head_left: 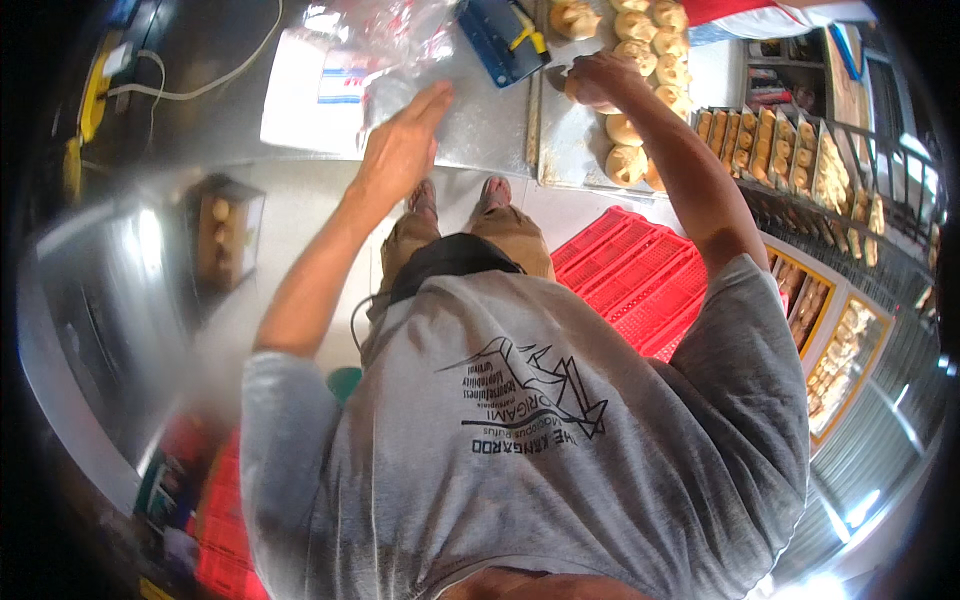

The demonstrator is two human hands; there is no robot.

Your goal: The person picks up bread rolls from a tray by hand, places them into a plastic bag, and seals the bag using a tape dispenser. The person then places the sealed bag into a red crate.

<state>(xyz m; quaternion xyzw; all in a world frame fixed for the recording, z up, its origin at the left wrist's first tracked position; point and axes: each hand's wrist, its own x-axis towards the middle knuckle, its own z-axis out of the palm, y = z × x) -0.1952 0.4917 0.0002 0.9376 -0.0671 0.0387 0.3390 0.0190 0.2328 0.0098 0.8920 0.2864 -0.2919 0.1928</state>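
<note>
My right hand (601, 81) is over a metal baking tray (566, 142), its fingers curled around a round golden bun (572, 88) that is mostly hidden. Rows of similar buns (626, 163) cover the right side of that tray. My left hand (405, 146) is above the steel table's front edge, fingers stretched towards the tray. Beside its fingers lies clear plastic film (386, 97); whether the hand pinches it is unclear. A white printed packet (300, 97) and crumpled clear plastic bags (409, 30) lie further left and back.
A dark blue box-like object with a yellow piece (499, 41) sits left of the tray. Red plastic crates (634, 277) stand on the floor at right. Beyond them is a rack of bread trays (780, 150). Another person's red and white clothing (757, 19) shows at top right. A cable (217, 86) crosses the table.
</note>
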